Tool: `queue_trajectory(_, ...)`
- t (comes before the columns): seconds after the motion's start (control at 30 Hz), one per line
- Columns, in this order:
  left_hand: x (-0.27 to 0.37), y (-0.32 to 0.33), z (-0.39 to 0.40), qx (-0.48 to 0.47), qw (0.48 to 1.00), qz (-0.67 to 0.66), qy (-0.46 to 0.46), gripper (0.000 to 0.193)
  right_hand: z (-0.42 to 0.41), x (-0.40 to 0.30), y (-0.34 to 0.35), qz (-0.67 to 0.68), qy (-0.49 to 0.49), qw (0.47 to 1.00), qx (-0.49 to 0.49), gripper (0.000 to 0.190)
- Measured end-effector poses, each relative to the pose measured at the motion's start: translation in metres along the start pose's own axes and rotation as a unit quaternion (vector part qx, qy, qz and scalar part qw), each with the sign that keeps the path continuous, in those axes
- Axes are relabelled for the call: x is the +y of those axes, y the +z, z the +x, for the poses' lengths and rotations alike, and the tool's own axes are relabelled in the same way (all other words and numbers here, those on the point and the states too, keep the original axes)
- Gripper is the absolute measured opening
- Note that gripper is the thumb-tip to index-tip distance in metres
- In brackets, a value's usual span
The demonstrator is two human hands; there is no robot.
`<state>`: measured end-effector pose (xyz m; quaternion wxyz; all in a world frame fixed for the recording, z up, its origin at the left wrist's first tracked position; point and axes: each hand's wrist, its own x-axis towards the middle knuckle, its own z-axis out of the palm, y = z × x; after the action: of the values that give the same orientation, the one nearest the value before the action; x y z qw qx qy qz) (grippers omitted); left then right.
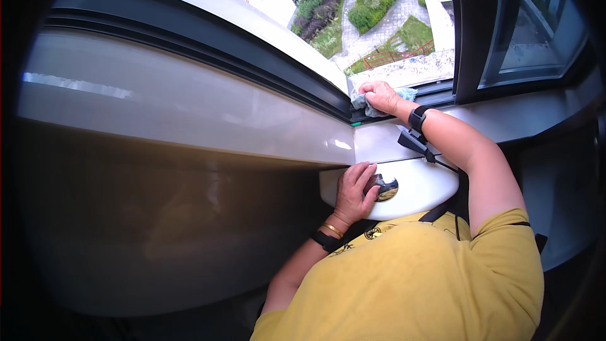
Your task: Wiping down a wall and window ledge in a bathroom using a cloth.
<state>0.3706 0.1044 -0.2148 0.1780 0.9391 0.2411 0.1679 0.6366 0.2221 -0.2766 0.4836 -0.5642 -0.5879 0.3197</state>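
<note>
A light blue cloth [363, 102] is bunched in my right hand [381, 96]. The hand presses it against the corner of the dark window frame track [433, 92], and part of the cloth spreads out behind my fingers. My left hand [352, 189] rests on the white toilet tank lid [421, 184], its fingers slightly apart and holding nothing. Its fingertips partly cover the round chrome flush button [388, 190].
Beyond the frame lies a drop to a garden with a paved path [378, 33]. A glazed window sash [535, 38] stands at right. Pale tile [189, 99] covers the left wall. A black strapped device [413, 141] hangs at my right wrist, its cord near the tank.
</note>
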Motion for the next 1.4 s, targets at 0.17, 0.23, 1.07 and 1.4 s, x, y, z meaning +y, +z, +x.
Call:
queue_trajectory(0.17, -0.002, -0.001, -0.003, 0.000, 1.000, -0.002, -0.001, 0.053, -0.005, -0.012, -0.008, 0.054, 0.036, 0.995, 0.074, 0.030)
queue_trajectory(0.23, -0.001, -0.003, -0.002, -0.012, 1.000, -0.002, -0.009, 0.053, -0.017, -0.020, 0.007, -0.166, -0.050, 0.985, -0.018, 0.032)
queue_trajectory(1.07, -0.002, -0.001, -0.002, -0.001, 1.000, -0.006, -0.011, 0.054, -0.002, -0.041, 0.038, -0.060, -0.066, 0.996, -0.012, 0.046)
queue_trajectory(1.4, 0.000, 0.000, 0.001, -0.004, 1.000, -0.006, 0.002, 0.052, 0.009, -0.049, 0.026, -0.152, 0.028, 0.987, -0.042, 0.025)
